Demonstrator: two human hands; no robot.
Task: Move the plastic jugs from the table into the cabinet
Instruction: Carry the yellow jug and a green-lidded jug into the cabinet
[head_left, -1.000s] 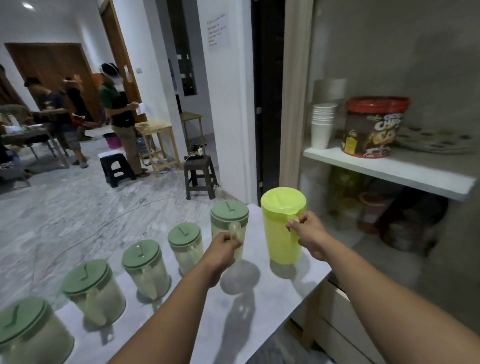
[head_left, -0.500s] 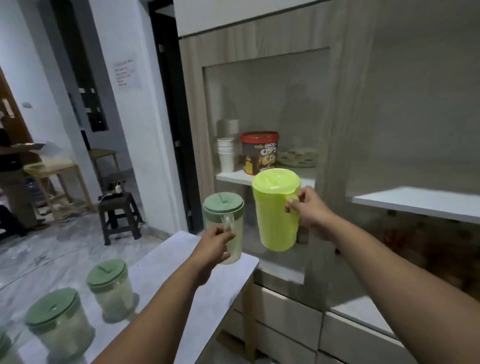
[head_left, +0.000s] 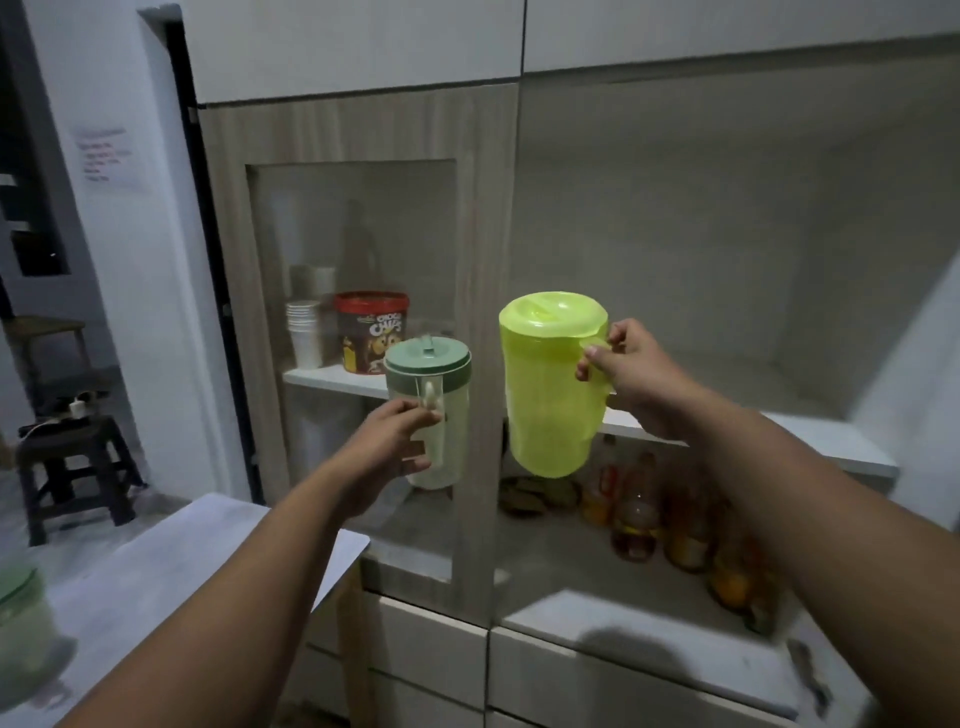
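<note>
My right hand (head_left: 631, 371) grips the handle of a lime-green plastic jug (head_left: 548, 387) and holds it in the air in front of the cabinet's white shelf (head_left: 826, 434). My left hand (head_left: 389, 441) grips the handle of a clear jug with a dull green lid (head_left: 434, 410), lifted a little lower and to the left, in front of the cabinet's glass door (head_left: 353, 228). Another green-lidded jug (head_left: 21, 618) stands blurred on the white table (head_left: 171, 577) at the bottom left.
Behind the glass door, the shelf holds stacked white cups (head_left: 304, 335) and a red-lidded chocolate cereal tub (head_left: 371, 332). Bottles (head_left: 636, 512) stand on the lower shelf. White drawers (head_left: 613, 680) sit below. A dark stool (head_left: 72, 467) stands at left.
Both jugs have been lifted off the table and carried right and up toward the cabinet. The view has turned away from the row of jugs to face the shelves.
</note>
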